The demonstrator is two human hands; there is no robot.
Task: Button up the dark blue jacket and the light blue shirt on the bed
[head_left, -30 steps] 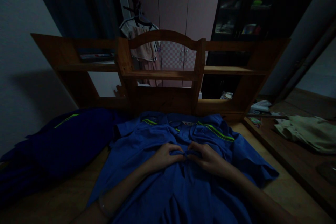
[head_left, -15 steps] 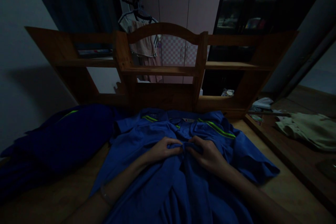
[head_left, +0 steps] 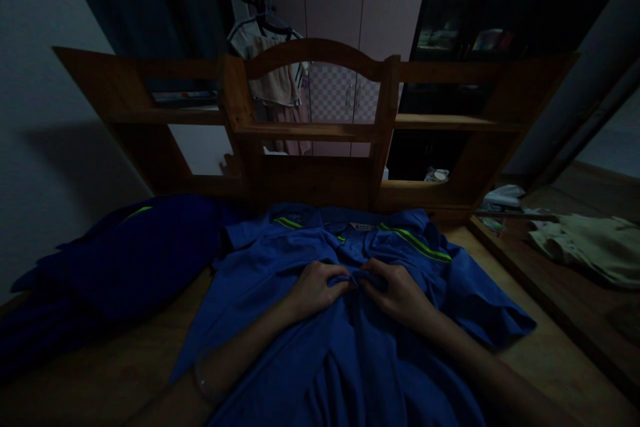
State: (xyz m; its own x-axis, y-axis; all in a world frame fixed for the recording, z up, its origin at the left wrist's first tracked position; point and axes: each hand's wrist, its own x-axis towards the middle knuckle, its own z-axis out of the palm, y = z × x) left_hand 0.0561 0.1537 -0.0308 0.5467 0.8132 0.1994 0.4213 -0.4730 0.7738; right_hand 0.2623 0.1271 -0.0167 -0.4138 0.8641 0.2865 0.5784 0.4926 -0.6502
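Observation:
A blue short-sleeved shirt (head_left: 270,273) with yellow-green stripes across the chest lies spread on the wooden surface, its collar towards the shelf. My left hand (head_left: 320,288) pinches the front edge of the shirt near its middle. Facing it, my right hand (head_left: 395,287) grips the other front edge, fingers and thumb closed on the cloth. The fingertips of both hands nearly meet over the front opening. Any button between them is too small and dark to make out. A clear bangle circles my left wrist.
Dark blue clothing (head_left: 135,260) is heaped on the left. Behind the shirt rises a wooden headboard with shelves (head_left: 310,131). A raised wooden edge (head_left: 545,293) runs along the right side, with pale folded cloth (head_left: 590,243) beyond it. The room is dim.
My left hand has shifted slightly right, bringing its fingertips closer to my right hand at the front edges. My right hand stays almost in place on the shirt.

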